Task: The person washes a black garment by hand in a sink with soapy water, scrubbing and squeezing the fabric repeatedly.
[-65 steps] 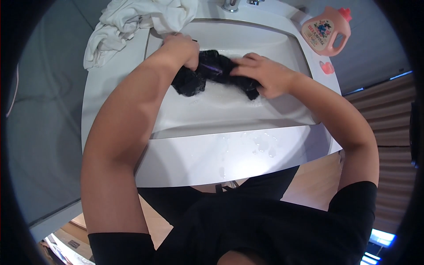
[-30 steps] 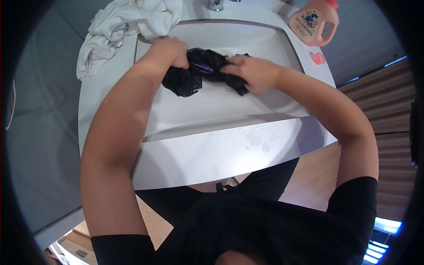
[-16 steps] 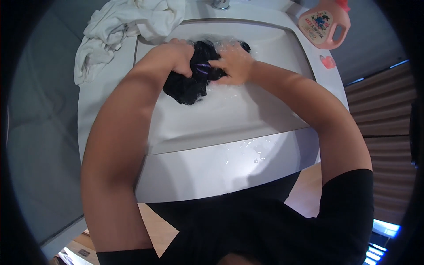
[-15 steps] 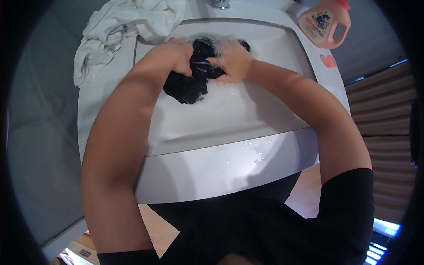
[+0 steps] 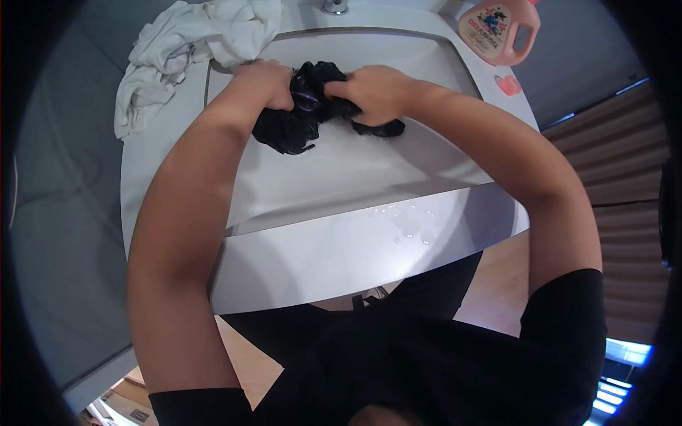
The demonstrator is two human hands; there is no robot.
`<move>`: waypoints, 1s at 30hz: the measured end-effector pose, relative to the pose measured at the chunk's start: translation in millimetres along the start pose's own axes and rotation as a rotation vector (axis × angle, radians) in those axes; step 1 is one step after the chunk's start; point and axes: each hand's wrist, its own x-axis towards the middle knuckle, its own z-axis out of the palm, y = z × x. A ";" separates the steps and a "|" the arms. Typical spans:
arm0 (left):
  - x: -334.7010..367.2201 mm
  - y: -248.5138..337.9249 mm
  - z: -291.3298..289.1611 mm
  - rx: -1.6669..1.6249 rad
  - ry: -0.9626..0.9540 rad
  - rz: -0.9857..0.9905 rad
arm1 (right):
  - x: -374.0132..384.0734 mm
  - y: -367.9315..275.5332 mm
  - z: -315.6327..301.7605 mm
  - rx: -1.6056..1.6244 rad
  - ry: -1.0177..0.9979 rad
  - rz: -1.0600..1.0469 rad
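A wet, bunched black cloth (image 5: 288, 129) with a thin purple stripe lies in the far part of the white sink (image 5: 341, 177). My left hand (image 5: 266, 82) is closed round its left side. On the other side my right hand (image 5: 373, 94) grips the cloth, thumb pointing toward the middle. One dark end of the cloth hangs out below my right hand. What kind of garment it is, I cannot make out. Some fingertips of both hands are hidden behind the cloth and the hands themselves.
A white cloth (image 5: 160, 71) is heaped on the counter at the far left. At the far right stands a pink detergent bottle (image 5: 497, 32), with a small pink cap-like piece (image 5: 508, 85) nearer me. The faucet (image 5: 334, 6) is at the back. Water drops dot the front rim (image 5: 408, 221).
The splashing water round my hands has died down. My right hand has turned its knuckles up, and an end of the black cloth now hangs toward me below it.
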 end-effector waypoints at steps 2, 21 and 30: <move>-3.2 -0.9 -3.3 0.010 0.003 -0.009 | -21.6 -3.1 -3.1 -0.036 -0.061 -0.082; -3.0 -3.3 3.7 -0.023 0.090 -0.047 | 65.2 23.0 54.6 -0.235 0.258 -0.033; -0.3 -7.9 1.1 -0.002 0.017 -0.094 | 54.8 -14.1 -0.8 -0.052 -0.101 0.107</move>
